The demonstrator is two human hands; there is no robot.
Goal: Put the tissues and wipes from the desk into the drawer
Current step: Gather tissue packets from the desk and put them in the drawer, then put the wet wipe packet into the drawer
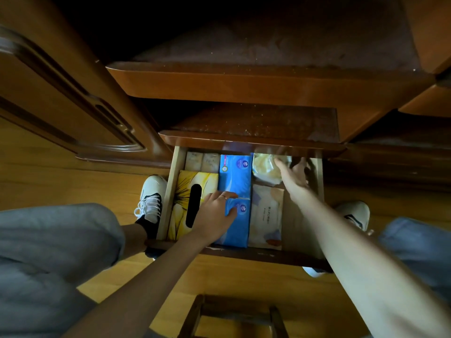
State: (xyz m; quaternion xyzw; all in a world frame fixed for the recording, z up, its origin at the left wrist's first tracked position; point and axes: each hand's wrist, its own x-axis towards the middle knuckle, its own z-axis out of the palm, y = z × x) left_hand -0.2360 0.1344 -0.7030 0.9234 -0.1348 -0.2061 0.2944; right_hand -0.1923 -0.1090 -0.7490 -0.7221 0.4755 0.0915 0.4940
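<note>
The wooden drawer (168, 198) stands pulled out below the desk top. Inside lie a yellow tissue box (181, 184) at the left, two blue tissue packs (235, 176) end to end in the middle, a pale wipes pack (266, 215) to their right, two small beige packs (202, 161) at the back left, and a yellowish plastic pack (264, 167) at the back right. My left hand (216, 213) rests flat across the yellow box and the near blue pack. My right hand (292, 176) reaches to the back right, fingers spread against the yellowish pack.
The desk's dark lower shelf (256, 123) overhangs the drawer's back. A cabinet door (61, 93) stands at the left. My knees and white shoes (151, 198) flank the drawer on the wooden floor. A wooden stool (234, 315) sits just below the drawer front.
</note>
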